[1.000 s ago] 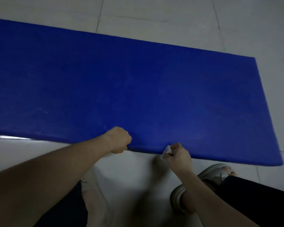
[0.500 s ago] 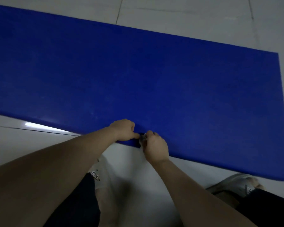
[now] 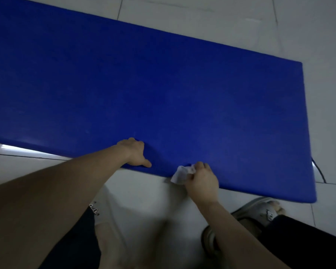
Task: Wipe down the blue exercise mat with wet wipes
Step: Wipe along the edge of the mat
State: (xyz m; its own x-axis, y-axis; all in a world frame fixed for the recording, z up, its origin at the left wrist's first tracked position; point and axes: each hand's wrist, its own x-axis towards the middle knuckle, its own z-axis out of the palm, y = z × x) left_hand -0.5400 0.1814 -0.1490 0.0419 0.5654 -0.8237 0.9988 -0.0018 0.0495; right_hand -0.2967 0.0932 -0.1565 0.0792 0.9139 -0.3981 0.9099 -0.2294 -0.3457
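I find the blue exercise mat (image 3: pixel 163 94) flat on the floor (image 3: pixel 202 26), across the upper frame. Progress: near edge in work, I judge; the rest shows no wipe marks. Right hand (image 3: pixel 202 180) pinches the wet wipe (image 3: pixel 179 174) at the edge, lower centre. Left hand (image 3: pixel 135 152) braces the edge; finger curl unclear. Half a second ago the hands touched; now they are apart.

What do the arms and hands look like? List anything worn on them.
The left arm and right arm are bare to the frame's edge, no sleeves showing. The left hand and right hand wear no gloves; no ring, watch or bracelet is visible in this dim view.
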